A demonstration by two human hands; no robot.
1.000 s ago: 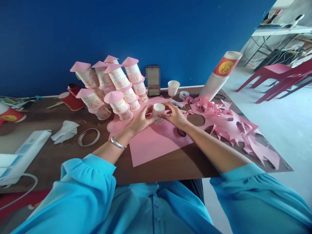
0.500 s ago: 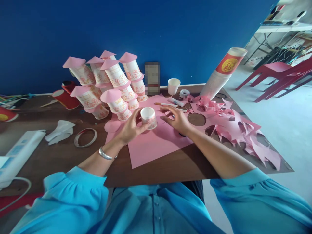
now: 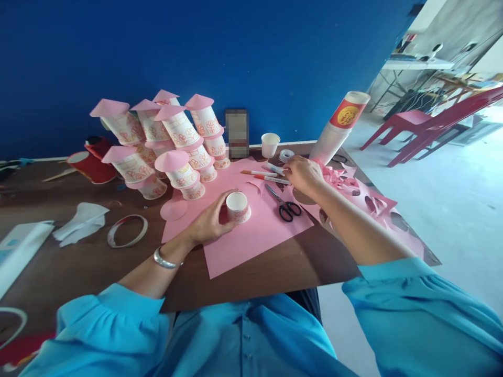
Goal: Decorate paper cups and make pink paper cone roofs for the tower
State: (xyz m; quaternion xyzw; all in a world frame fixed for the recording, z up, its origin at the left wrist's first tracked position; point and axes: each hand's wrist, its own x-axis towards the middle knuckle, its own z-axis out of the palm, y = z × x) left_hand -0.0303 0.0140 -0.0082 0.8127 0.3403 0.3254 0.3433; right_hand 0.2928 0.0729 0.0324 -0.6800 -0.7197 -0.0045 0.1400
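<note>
My left hand (image 3: 214,220) is curled round a small decorated paper cup (image 3: 237,205), which stands rim up on the pink paper sheet (image 3: 228,256). My right hand (image 3: 304,175) is over the far right of the sheet, its bent fingers closed at the right end of a white glue tube (image 3: 275,168). Beside the tube lie two orange-and-white markers (image 3: 271,179). Black-handled scissors (image 3: 288,209) rest on the sheet between my hands. Several paper-cup towers (image 3: 181,128) with pink cone roofs stand behind my left hand.
A tall leaning stack of paper cups (image 3: 330,141) stands at the back right, near pink paper scraps (image 3: 373,201). A white cup (image 3: 270,145) and a tape roll (image 3: 286,155) are at the back. Leftward lie a larger tape roll (image 3: 128,230), crumpled tissue (image 3: 81,222) and a power strip (image 3: 23,251).
My right hand has moved away from the cup, right and forward to the glue tube, uncovering the scissors. My left hand stays on the cup. The view has shifted slightly.
</note>
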